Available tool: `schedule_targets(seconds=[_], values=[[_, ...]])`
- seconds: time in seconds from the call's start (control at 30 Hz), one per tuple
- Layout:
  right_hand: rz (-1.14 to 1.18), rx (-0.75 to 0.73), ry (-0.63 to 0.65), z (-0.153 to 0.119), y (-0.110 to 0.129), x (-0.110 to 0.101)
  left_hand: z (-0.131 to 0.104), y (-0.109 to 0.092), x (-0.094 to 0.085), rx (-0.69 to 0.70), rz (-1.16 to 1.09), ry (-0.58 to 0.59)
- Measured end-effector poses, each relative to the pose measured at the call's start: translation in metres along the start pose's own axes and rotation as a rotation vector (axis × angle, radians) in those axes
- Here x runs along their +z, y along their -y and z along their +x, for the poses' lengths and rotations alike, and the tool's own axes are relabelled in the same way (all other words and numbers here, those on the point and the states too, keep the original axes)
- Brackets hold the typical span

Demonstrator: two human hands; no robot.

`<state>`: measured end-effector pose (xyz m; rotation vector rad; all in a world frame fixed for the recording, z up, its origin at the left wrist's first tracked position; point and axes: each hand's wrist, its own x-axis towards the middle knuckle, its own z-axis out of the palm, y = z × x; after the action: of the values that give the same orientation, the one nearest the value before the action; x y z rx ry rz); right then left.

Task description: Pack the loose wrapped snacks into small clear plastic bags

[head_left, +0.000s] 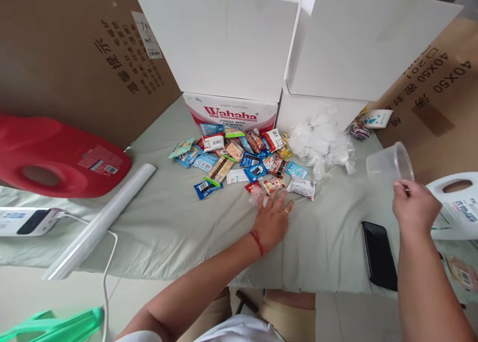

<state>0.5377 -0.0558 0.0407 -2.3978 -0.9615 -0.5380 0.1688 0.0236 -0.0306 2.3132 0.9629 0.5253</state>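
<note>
Several colourful wrapped snacks (235,158) lie in a loose pile on the green cloth (168,232). At the pile's near edge my left hand (274,217) rests palm down, fingers spread, its fingertips by a cream-and-red packet (274,183) and a crumpled clear wrapper (256,194). To the right, my right hand (416,205) is closed on the rim of a clear plastic cup (388,164), which is tipped on its side. A heap of clear plastic bags (323,143) sits between the snacks and the cup.
A black phone (379,255) lies near the front edge at right, beside a white jug (457,207). On the left are a red jug (63,158), a clear roll (100,222) and a power strip (28,221) with a cable. White boxes (239,43) stand behind.
</note>
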Motion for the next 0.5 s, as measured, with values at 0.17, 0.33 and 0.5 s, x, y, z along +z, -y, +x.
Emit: schedule_targets(seconds=[0.17,0.33,0.5], values=[[-0.169,0.031,0.299,0.065,-0.017,0.077,-0.03,0.044,-0.001,0.124,0.122,-0.017],[-0.116,0.03,0.329,0.12,0.003,0.139,-0.091,0.061,-0.01,0.227,0.025,-0.284],[-0.18,0.061,0.363,0.182,0.017,0.181,-0.11,0.057,-0.012,-0.078,0.124,-0.46]])
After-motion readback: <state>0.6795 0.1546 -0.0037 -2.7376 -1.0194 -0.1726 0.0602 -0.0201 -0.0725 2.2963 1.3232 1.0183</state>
